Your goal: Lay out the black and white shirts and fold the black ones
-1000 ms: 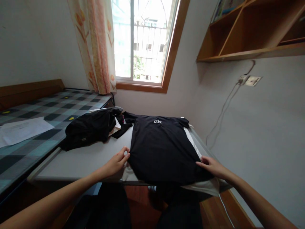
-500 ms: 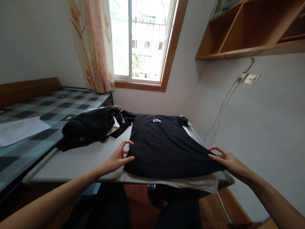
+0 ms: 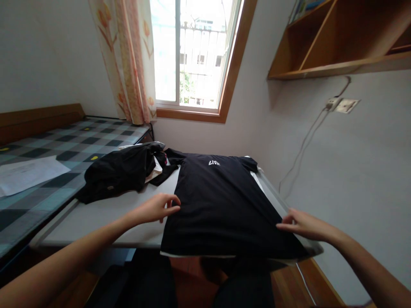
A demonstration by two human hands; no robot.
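Observation:
A black T-shirt (image 3: 221, 201) with small white lettering near the collar lies flat on a grey table (image 3: 109, 216), its hem hanging over the near edge. A white garment shows beneath it as a thin strip along the hem and right side. My left hand (image 3: 156, 207) pinches the shirt's left edge. At the right hem corner, my right hand (image 3: 303, 224) pinches the fabric between thumb and fingers.
A heap of black clothes (image 3: 118, 173) sits at the table's far left. A bed with a checked cover (image 3: 48, 167) and a white sheet of paper stands to the left. Window, curtain, wooden wall shelf and a wall socket with a cable are behind.
The black shirt has been drawn toward me, so it now covers the white garment and overhangs the near edge. Both hands shifted along its sides with it.

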